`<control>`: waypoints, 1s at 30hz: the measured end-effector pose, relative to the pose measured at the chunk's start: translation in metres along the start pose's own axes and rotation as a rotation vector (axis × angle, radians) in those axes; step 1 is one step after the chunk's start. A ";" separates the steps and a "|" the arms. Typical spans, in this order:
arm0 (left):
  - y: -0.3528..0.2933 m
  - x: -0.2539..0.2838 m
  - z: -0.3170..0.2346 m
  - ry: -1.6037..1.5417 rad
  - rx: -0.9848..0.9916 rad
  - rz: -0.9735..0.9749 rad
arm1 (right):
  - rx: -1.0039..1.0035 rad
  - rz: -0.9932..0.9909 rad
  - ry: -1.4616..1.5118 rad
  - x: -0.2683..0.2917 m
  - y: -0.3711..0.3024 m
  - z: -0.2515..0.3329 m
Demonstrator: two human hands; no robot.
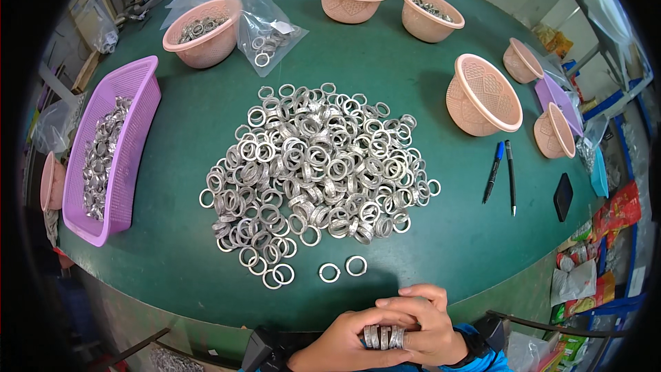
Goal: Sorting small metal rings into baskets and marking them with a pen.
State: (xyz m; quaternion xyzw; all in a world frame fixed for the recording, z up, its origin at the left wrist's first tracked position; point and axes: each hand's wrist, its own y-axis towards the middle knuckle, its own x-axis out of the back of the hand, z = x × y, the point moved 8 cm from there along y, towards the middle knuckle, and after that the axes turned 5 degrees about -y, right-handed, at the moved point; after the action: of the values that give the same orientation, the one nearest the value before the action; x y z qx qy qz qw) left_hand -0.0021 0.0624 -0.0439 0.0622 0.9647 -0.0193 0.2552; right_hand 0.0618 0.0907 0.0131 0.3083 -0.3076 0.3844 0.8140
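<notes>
Several silver metal rings [383, 337] stand side by side in a short row between my two hands, at the near edge of the table. My left hand [332, 342] is curled around the row from the left. From the other side my right hand [434, 331] closes on it, its fingers bent over the top. Parts of the rings are hidden by the fingers. Just beyond my hands, two single rings lie flat, one ring [329, 282] left of the other ring [356, 275]. Farther off, a large heap of similar rings [317, 158] covers the middle of the table.
On the green table [179, 213], a purple basket [141, 138] of metal parts stands left. A pink bowl [206, 52] of rings and a clear bag [286, 27] are at the back left. More pink bowls [482, 96], two pens [493, 173] and a black phone-like object [563, 197] are right.
</notes>
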 end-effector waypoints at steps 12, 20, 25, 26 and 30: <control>0.003 -0.005 -0.014 0.200 -0.048 -0.020 | 0.109 -0.060 -0.085 0.000 -0.004 0.004; 0.004 -0.008 -0.024 0.259 -0.041 -0.022 | 0.089 -0.085 -0.049 0.000 -0.005 0.001; 0.003 -0.008 -0.021 0.279 -0.076 -0.026 | 0.092 -0.092 -0.096 0.000 -0.006 0.004; 0.003 -0.008 -0.021 0.287 -0.080 -0.016 | 0.080 -0.094 -0.119 0.001 -0.005 0.005; 0.003 -0.007 -0.014 0.270 -0.039 0.013 | 0.063 -0.062 -0.081 0.002 -0.002 0.004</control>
State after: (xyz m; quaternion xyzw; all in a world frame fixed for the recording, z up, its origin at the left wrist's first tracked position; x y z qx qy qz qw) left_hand -0.0027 0.0660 -0.0283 0.0654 0.9900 0.0096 0.1245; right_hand 0.0637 0.0873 0.0168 0.3587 -0.3183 0.3557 0.8022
